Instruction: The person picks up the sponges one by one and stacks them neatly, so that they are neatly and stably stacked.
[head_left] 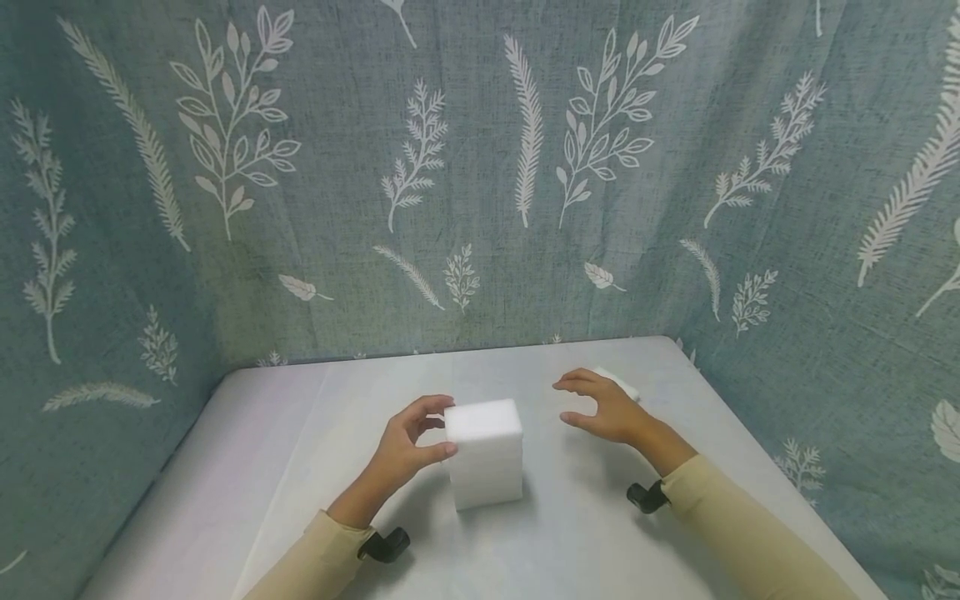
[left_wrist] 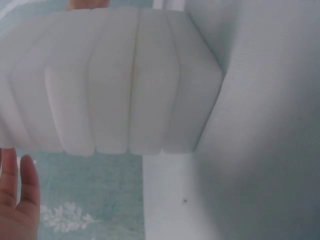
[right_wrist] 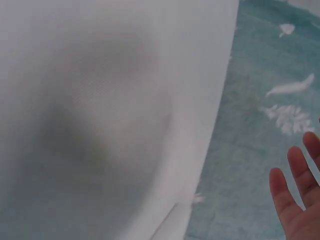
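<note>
A stack of several white foam sponges (head_left: 486, 462) stands upright near the middle of the table. My left hand (head_left: 401, 446) holds the stack near its top from the left, with the thumb at the near face and the fingers at the far side. The left wrist view shows the seams between the sponges (left_wrist: 110, 85). To the right of the stack, my right hand (head_left: 609, 410) hovers over the table with spread, slightly bent fingers and nothing in them. Behind it lies another flat white piece (head_left: 618, 383), partly hidden by the hand.
The white-covered table (head_left: 300, 467) has its far edge against a green-blue leaf-patterned curtain (head_left: 337, 183), which also hangs along the left and right sides. A black strap mount (head_left: 386, 546) sits on the left wrist, another (head_left: 647, 497) on the right.
</note>
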